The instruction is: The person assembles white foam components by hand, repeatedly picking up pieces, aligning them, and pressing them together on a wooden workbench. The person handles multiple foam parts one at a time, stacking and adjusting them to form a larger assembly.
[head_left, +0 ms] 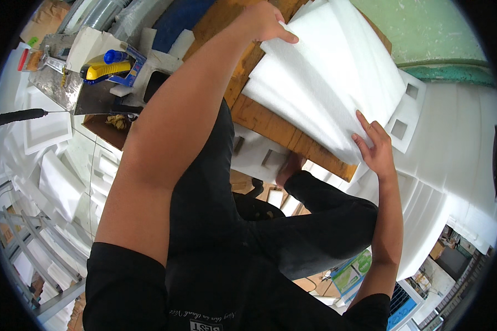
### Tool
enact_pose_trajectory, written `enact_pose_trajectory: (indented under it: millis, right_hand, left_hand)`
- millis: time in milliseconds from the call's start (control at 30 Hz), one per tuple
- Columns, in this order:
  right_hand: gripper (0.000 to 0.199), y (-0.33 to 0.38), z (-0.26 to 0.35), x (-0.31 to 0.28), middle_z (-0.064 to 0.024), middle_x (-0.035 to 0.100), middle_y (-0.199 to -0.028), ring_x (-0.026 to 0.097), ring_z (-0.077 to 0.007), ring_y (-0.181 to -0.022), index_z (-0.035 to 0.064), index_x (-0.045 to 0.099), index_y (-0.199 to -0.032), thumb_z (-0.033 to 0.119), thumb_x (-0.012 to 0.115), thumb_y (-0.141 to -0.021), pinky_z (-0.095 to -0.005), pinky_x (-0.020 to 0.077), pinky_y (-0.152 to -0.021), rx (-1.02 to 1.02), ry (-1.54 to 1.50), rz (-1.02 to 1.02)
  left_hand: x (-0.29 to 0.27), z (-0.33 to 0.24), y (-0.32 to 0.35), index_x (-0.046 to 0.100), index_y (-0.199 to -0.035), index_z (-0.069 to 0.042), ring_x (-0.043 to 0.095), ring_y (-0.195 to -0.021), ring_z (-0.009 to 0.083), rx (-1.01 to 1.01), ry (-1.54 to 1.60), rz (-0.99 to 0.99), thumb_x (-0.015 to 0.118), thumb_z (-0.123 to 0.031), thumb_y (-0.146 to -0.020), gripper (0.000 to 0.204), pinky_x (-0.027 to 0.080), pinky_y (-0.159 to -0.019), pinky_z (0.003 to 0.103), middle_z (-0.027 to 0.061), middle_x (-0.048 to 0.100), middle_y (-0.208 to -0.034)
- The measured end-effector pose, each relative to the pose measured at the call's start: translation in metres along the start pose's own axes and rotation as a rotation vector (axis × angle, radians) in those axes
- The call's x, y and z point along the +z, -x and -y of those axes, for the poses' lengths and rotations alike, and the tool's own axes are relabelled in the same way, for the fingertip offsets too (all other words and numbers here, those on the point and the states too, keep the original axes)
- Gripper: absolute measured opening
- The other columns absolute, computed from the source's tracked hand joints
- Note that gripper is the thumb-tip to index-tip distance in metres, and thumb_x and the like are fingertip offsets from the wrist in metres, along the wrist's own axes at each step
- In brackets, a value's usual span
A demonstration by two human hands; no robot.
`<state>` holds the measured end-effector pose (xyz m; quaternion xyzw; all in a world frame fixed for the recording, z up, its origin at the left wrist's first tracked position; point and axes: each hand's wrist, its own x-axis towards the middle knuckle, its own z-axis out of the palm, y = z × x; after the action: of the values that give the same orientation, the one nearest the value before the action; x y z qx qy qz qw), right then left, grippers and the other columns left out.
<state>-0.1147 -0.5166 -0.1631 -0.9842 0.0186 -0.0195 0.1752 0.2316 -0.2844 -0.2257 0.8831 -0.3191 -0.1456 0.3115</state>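
Observation:
A fanned stack of thin white foam sheets lies on a brown wooden board ahead of me. My left hand reaches to the far left corner of the stack and grips the edge of a top sheet between thumb and fingers. That sheet's near edge is slightly raised and runs slantwise toward my right hand. At the near right corner, the right hand's fingers are spread, with index finger and thumb touching the foam. The undersides of the sheets are hidden.
To the left stands a box holding a yellow-handled cutter and a blue-capped marker. A black-handled thin tool juts out beside it. White foam blocks pile up at right. A bare foot shows beneath the board.

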Motion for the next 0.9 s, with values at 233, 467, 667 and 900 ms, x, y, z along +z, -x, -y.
enact_pose_trajectory:
  millis: [233, 467, 667, 900]
  right_hand:
    - [0.062, 0.001, -0.002, -0.002, -0.01, 0.048, -0.077, 0.048, -0.0223, -0.068, 0.0156, 0.061, -0.146, 0.009, 0.079, -0.088, -0.0342, 0.0472, -0.067, 0.008, 0.067, 0.022]
    - [0.067, 0.001, -0.003, 0.003, -0.0084, 0.048, -0.074, 0.049, -0.0233, -0.064, 0.0252, 0.056, -0.151, 0.017, 0.078, -0.088, -0.04, 0.0481, -0.064, -0.031, 0.127, 0.04]
    - [0.069, 0.002, -0.003, 0.006, -0.0077, 0.046, -0.074, 0.047, -0.0219, -0.063, 0.029, 0.056, -0.151, 0.015, 0.079, -0.088, -0.0401, 0.0478, -0.063, -0.011, 0.13, 0.056]
    - [0.07, 0.002, -0.002, 0.009, -0.008, 0.047, -0.074, 0.046, -0.0222, -0.062, 0.0308, 0.057, -0.15, 0.012, 0.079, -0.087, -0.0399, 0.0476, -0.063, 0.025, 0.077, 0.082]
  left_hand:
    - [-0.024, -0.026, 0.016, 0.071, -0.119, 0.008, 0.071, -0.105, 0.0329, -0.1, 0.21, 0.093, 0.095, -0.033, -0.07, 0.067, 0.055, -0.092, 0.037, 0.0247, 0.073, -0.115]
    - [-0.014, -0.024, 0.01, 0.073, -0.115, 0.007, 0.071, -0.101, 0.0322, -0.131, 0.121, 0.04, 0.097, -0.032, -0.067, 0.066, 0.055, -0.09, 0.038, 0.0242, 0.074, -0.112]
    - [-0.008, -0.018, 0.007, 0.074, -0.109, 0.006, 0.072, -0.094, 0.0314, -0.05, 0.119, 0.021, 0.097, -0.033, -0.066, 0.062, 0.056, -0.086, 0.038, 0.0224, 0.075, -0.104]
    - [-0.012, -0.022, 0.009, 0.073, -0.112, 0.005, 0.072, -0.097, 0.0324, -0.039, 0.043, 0.045, 0.097, -0.034, -0.068, 0.064, 0.056, -0.088, 0.039, 0.0237, 0.075, -0.107]
